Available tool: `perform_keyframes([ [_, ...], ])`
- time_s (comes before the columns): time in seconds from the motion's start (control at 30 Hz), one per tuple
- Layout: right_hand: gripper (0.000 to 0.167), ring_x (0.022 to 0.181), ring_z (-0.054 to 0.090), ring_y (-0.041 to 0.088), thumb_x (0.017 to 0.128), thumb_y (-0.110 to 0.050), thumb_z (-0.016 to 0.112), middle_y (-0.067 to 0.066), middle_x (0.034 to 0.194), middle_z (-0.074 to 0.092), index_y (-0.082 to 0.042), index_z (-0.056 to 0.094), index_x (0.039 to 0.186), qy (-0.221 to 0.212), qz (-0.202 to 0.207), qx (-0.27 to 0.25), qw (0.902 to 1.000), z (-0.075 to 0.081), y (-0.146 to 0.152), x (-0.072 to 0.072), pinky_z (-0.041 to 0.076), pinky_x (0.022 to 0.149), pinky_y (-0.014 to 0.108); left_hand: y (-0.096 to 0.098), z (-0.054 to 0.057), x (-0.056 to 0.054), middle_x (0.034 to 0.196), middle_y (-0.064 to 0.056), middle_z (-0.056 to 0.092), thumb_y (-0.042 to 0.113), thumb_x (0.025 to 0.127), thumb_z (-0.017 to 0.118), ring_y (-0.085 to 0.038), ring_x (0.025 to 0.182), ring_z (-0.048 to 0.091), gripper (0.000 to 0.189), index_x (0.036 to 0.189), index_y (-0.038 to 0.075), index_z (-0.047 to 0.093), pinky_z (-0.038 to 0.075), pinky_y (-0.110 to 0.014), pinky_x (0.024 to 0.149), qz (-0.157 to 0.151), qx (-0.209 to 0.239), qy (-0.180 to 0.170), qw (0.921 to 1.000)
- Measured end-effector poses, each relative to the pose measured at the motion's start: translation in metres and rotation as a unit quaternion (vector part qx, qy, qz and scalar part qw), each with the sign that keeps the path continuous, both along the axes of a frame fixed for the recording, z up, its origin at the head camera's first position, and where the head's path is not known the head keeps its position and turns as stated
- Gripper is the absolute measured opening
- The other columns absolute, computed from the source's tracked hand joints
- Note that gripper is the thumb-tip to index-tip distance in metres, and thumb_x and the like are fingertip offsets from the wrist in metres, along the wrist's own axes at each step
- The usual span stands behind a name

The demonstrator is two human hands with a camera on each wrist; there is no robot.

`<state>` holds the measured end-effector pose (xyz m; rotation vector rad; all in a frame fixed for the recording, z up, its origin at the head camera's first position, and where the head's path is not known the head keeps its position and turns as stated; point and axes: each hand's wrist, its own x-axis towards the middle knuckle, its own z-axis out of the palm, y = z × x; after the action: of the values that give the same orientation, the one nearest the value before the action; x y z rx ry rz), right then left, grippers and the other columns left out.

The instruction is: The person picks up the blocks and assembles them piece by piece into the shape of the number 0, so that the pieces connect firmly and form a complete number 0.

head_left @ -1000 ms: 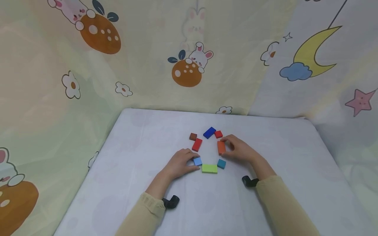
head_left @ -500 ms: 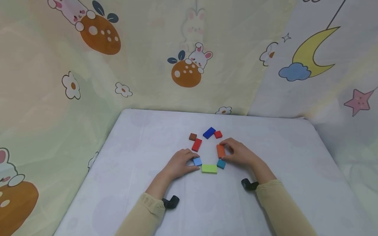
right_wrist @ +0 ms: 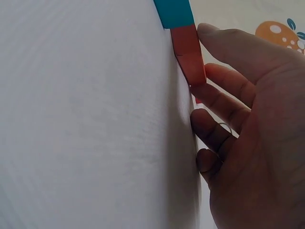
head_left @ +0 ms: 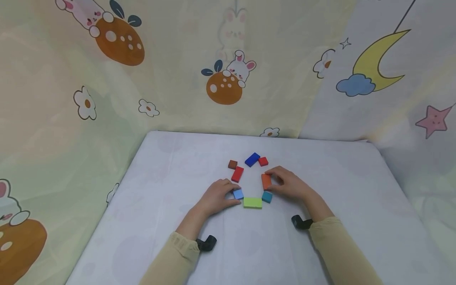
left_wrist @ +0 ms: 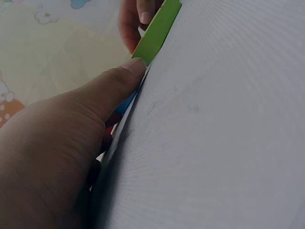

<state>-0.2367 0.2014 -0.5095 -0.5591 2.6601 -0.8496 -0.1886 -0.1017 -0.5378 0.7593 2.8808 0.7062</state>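
In the head view, my right hand pinches an orange block by its two ends between thumb and a finger. The near end of that block is close to a teal block; the right wrist view shows the orange block right against the teal block. My left hand holds a small light blue block between thumb and forefinger. Its thumb tip lies by the left end of a lime green block. The light blue block is mostly hidden behind the thumb in the left wrist view.
Farther back are a red oblong block, a brown block, a dark blue block and a small red block. Together the blocks form a rough ring on the white-covered table. A printed cloth hangs behind.
My right hand has slid the orange block a little toward me, away from the small red block and closer to the teal one. The left hand stays in place.
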Motion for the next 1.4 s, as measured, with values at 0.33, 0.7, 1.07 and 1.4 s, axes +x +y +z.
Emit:
perform_keyframes([
  [0.33,0.054,0.129,0.046,0.026,0.087,-0.038,0.074,0.001,0.139,0.052,-0.028,0.054,0.137,0.005,-0.005,-0.009,0.9999,-0.005,0.002,0.002,0.045,0.107,0.053,0.0,0.001,0.001,0.118,0.01,0.062,0.051,0.086,0.072,-0.009,0.108,0.054,0.05,0.13,0.029,0.062,0.05,-0.031,0.098,0.0,-0.004,-0.003,1.0],
  [0.7,0.053,0.131,0.046,0.028,0.087,-0.038,0.073,0.002,0.14,0.052,-0.03,0.054,0.137,0.005,-0.017,-0.009,0.9998,-0.003,0.001,0.005,0.046,0.105,0.054,0.0,0.0,0.0,0.118,0.01,0.062,0.052,0.086,0.071,-0.009,0.108,0.054,0.051,0.131,0.03,0.062,0.05,-0.031,0.098,0.002,-0.001,-0.004,1.0],
  [1.07,0.052,0.12,0.051,0.026,0.091,-0.04,0.069,0.002,0.136,0.055,-0.025,0.054,0.138,0.013,-0.039,-0.031,0.9987,-0.007,0.005,0.009,0.048,0.103,0.052,0.0,0.001,0.001,0.115,0.01,0.062,0.051,0.086,0.072,-0.008,0.106,0.055,0.051,0.13,0.029,0.062,0.05,-0.031,0.096,0.002,-0.002,-0.005,1.0],
  [1.4,0.046,0.12,0.053,0.026,0.093,-0.035,0.067,0.003,0.132,0.057,-0.025,0.056,0.136,0.01,-0.089,-0.043,0.9951,-0.003,0.004,0.027,0.047,0.103,0.053,0.0,0.0,0.001,0.115,0.01,0.062,0.052,0.085,0.072,-0.008,0.105,0.055,0.052,0.131,0.029,0.062,0.051,-0.03,0.095,-0.001,0.003,0.001,1.0],
])
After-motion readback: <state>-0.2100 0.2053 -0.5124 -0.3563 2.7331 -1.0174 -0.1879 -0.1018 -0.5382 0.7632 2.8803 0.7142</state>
